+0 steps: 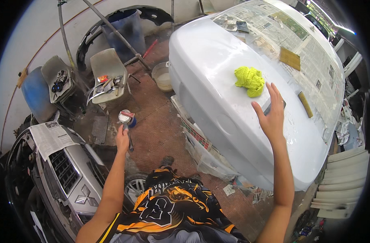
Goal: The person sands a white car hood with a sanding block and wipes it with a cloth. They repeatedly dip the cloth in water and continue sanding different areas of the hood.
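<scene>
Down at the left, my left hand [122, 139] is closed around a slim grey-handled tool [130, 143]; its exact kind is hard to make out. Just past those fingers are a round silver-topped can [124, 116] with a reddish strip across it and a blue round thing [132, 122]. Over the white car panel [221, 117] at the right, my right hand [273, 115] has its fingers spread and holds nothing. A dark flat block [268, 108] shows partly behind this hand. Beside it lies a crumpled yellow-green cloth [250, 81].
Newspaper [314, 56] masks the car's glass, with a brown pad [290, 59] and brown strip [305, 104] nearby. Two chairs [106, 60] bearing odds and ends, a bucket [162, 77] and metal poles stand at the far left. A silver car front [77, 178] is near left.
</scene>
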The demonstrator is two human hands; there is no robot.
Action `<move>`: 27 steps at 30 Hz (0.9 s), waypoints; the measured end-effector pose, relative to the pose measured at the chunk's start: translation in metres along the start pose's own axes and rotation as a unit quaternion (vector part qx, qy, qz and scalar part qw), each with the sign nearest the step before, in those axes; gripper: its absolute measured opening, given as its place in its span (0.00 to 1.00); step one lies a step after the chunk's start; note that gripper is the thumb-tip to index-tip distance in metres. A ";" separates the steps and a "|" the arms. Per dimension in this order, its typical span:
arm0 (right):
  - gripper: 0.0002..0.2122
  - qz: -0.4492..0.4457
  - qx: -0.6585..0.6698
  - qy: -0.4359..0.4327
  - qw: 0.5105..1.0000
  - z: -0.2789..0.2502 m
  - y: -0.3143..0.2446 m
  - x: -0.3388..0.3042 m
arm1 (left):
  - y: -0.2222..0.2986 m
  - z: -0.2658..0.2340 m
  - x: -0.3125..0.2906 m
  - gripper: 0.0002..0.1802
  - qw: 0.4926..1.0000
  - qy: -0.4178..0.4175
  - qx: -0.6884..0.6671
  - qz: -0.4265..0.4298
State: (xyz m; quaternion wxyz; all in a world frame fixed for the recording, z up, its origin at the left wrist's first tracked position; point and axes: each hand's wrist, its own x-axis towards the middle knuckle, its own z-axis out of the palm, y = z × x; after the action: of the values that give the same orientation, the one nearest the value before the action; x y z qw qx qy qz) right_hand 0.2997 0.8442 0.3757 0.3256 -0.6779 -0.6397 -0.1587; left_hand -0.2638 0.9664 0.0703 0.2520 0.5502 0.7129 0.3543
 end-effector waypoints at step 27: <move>0.23 -0.025 0.019 -0.019 0.999 0.243 -0.184 0.133 | 0.259 0.188 0.103 0.28 0.619 -0.295 -0.669 -0.288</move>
State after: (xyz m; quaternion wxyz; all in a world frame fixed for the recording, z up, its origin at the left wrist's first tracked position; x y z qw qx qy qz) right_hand 0.0898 1.0972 0.3245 0.3223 -0.6583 -0.6654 -0.1414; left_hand 0.0062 1.1458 0.1593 0.8364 0.0714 0.2878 0.4611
